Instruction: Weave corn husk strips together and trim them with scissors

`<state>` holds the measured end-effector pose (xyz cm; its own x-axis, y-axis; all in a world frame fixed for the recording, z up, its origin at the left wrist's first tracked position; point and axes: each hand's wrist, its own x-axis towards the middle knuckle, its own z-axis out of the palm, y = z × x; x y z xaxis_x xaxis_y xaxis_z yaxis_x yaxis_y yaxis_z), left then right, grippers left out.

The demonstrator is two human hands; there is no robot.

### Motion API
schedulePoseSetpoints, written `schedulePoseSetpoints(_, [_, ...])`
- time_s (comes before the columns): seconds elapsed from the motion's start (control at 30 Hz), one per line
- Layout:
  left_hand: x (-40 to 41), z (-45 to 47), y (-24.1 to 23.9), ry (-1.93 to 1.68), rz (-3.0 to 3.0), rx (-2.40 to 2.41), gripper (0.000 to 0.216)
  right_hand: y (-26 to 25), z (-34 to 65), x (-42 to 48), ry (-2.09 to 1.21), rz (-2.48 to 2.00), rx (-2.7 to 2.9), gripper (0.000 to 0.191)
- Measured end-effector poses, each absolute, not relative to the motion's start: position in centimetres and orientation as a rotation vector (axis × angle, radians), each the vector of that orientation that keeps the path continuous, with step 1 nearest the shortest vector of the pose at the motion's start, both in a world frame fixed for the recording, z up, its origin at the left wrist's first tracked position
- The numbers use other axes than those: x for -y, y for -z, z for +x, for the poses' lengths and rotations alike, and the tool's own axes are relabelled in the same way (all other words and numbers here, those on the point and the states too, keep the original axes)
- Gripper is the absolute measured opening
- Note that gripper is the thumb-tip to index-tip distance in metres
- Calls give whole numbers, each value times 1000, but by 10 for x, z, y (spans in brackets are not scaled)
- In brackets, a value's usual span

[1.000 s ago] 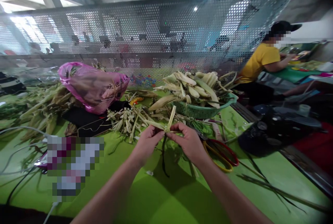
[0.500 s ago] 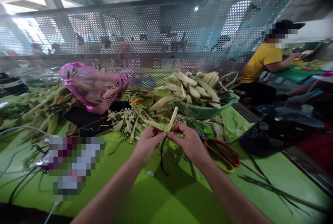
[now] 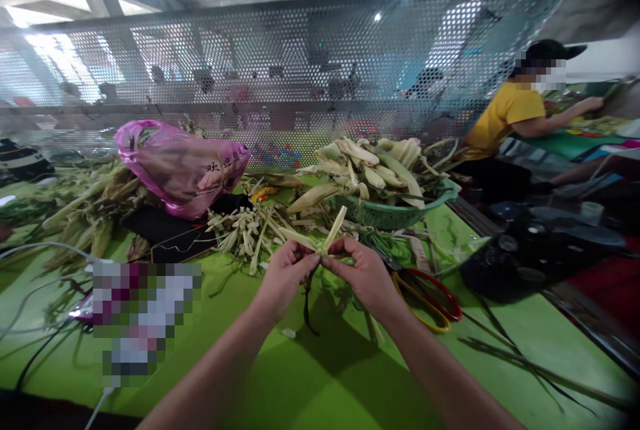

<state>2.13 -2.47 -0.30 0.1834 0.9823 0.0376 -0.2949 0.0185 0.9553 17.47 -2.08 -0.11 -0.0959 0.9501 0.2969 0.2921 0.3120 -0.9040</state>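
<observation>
Pinching pale, husk-like strips (image 3: pixel 335 229) at their meeting point, just above the glossy green worktop (image 3: pixel 320 390), between fingertips of left hand (image 3: pixel 290 277) and right hand (image 3: pixel 364 277). Apparently working that join, so calling next for a light, steady pinch. With a limp dark strand (image 3: pixel 306 302) dangling below, and dry, curled husks (image 3: pixel 361 151) heaped beyond in a perforated basket (image 3: pixel 400 217).

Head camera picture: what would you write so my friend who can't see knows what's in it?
A person's left hand and right hand pinch pale strips together above a green table. Farther back are a pink bag on the left and a green basket heaped with husks; red-and-yellow scissors lie near the right hand.
</observation>
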Motion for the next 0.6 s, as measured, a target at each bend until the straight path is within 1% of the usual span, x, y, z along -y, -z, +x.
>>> schedulePoseSetpoints(0.13, [25, 21, 2, -1196, 1071, -851, 18, 0, 175, 22, -855, -1184, 1616, 21])
schedulePoseSetpoints(0.27, [25, 22, 3, -1199, 1055, -862, 20, 2, 175, 21, -825, -1185, 1621, 22])
schedulePoseSetpoints(0.6, [27, 23, 8, -1215, 1019, -916, 24, -3, 172, 25, -848, -1133, 1619, 18])
